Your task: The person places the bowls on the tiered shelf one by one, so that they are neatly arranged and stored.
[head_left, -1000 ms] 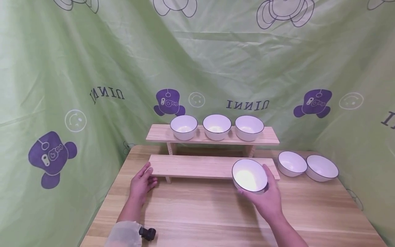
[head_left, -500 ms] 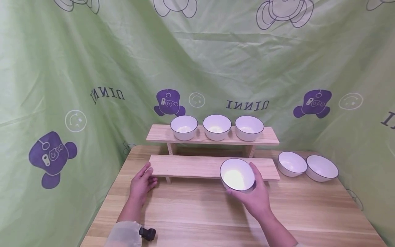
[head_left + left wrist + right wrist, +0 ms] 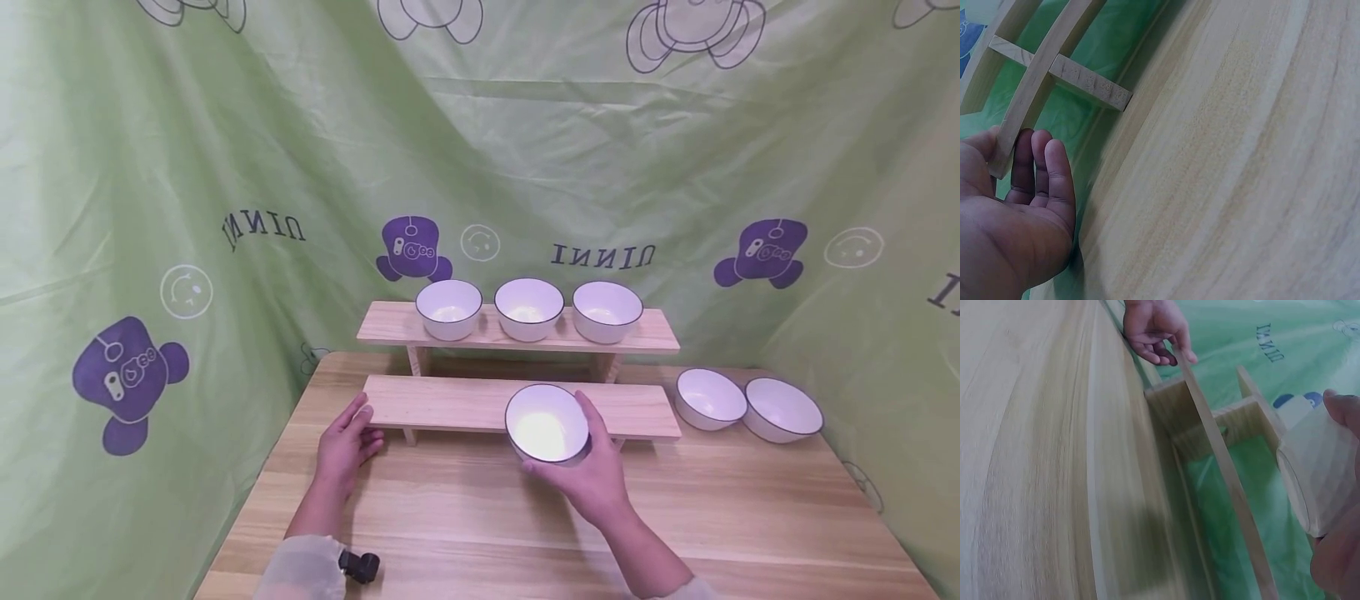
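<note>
In the head view my right hand (image 3: 592, 479) grips a white bowl (image 3: 547, 425) with a dark rim, thumb at the near side and fingers round the right. The bowl is held over the front edge of the lower wooden shelf (image 3: 442, 404). Its faceted outer wall (image 3: 1319, 472) and base show in the right wrist view, apart from the shelf board. My left hand (image 3: 345, 446) pinches the left end of that lower shelf. In the left wrist view the thumb and fingers of this hand (image 3: 1022, 206) lie on opposite faces of the board (image 3: 1025, 94).
Three similar white bowls (image 3: 528, 310) stand in a row on the upper shelf (image 3: 390, 323). Two more bowls (image 3: 710, 400) sit on the wooden table (image 3: 465, 533), right of the shelves. A green printed curtain (image 3: 322, 142) hangs behind and at both sides.
My right hand has carried the bowl leftward along the front of the lower shelf, from near its right end to about its middle. My left hand has stayed at the shelf's left end.
</note>
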